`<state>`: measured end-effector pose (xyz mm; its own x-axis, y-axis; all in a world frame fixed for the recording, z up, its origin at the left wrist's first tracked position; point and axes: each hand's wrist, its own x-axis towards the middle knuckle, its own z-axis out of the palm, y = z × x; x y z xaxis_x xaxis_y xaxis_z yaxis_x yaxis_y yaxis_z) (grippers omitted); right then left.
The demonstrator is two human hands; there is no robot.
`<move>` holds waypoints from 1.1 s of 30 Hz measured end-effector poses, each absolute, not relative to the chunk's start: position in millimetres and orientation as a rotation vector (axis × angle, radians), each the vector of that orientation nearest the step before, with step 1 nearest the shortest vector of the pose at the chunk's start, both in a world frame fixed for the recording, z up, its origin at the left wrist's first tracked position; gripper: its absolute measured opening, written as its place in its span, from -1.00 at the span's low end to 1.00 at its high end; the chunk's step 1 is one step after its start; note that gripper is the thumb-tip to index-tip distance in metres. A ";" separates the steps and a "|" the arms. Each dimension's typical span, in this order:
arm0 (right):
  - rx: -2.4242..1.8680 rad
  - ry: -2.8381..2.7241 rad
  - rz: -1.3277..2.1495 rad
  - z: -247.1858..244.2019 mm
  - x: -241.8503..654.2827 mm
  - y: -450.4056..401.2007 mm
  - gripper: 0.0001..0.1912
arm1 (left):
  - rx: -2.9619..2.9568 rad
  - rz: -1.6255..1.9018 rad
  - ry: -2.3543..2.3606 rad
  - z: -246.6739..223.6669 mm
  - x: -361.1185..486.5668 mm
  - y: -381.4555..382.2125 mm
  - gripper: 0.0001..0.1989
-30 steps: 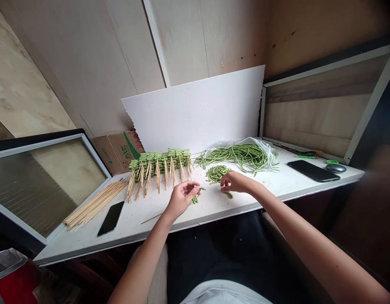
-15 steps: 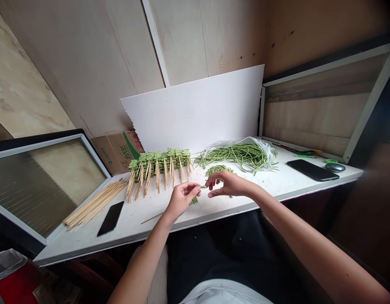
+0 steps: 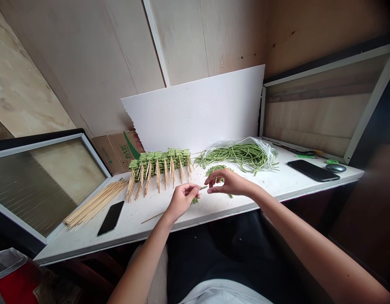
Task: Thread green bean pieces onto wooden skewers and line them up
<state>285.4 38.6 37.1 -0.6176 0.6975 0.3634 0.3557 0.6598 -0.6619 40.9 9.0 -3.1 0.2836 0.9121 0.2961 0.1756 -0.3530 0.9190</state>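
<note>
A short green bean piece (image 3: 203, 187) pokes out from the pinched fingertips of my left hand (image 3: 183, 198). Under that hand, a skewer (image 3: 153, 218) shows on one side and more bean pieces (image 3: 195, 200) on the other. My right hand (image 3: 228, 182) is just right of the piece, thumb and fingers apart, holding nothing. Behind it lies a small pile of cut beans (image 3: 214, 169). Stacked skewered beans (image 3: 159, 159) stand at the back left, their sticks pointing to the front. Long beans (image 3: 242, 155) lie on a clear plastic bag at the back right.
On the white table (image 3: 182, 216) are loose bamboo skewers (image 3: 95, 203), a phone (image 3: 110, 218) at the left, and another phone (image 3: 312, 170) with a dark rounded object (image 3: 336, 168) at the right. A white foam board (image 3: 197, 112) and a cardboard box (image 3: 118, 151) stand behind.
The bean piece now angles slightly upward from my left fingertips. My right hand has shifted slightly, its fingers still apart.
</note>
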 end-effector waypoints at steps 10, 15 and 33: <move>-0.734 -2.246 0.683 33.8 282.8 38.5 -0.64 | 1.736 1.111 0.972 -2.5 42.5 8.0 -0.57; -0.724 -2.238 0.675 32.7 281.8 38.9 -0.68 | 1.725 1.104 0.936 -4.6 42.7 8.5 -0.59; -0.699 -2.232 0.727 35.6 278.8 33.8 -0.75 | 1.761 1.133 0.929 -4.3 42.5 7.3 -0.61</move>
